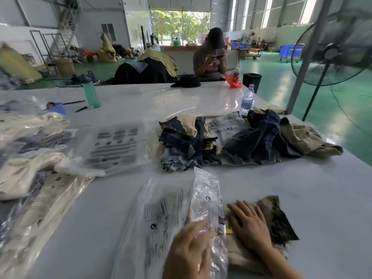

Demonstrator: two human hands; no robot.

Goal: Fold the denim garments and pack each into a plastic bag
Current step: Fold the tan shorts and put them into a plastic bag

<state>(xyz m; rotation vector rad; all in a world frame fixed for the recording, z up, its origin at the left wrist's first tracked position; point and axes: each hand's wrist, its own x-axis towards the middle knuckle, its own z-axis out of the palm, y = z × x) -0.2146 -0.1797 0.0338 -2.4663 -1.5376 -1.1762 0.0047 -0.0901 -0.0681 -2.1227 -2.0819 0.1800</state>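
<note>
White table (302,188) | right hand (250,224) flat on folded garment (277,216) | left hand (189,250) grips plastic bag (207,198)

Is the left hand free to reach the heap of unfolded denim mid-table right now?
Probably not: the left hand is gripping the plastic bag mouth. Bare table lies before the denim heap, nothing blocking.
</note>
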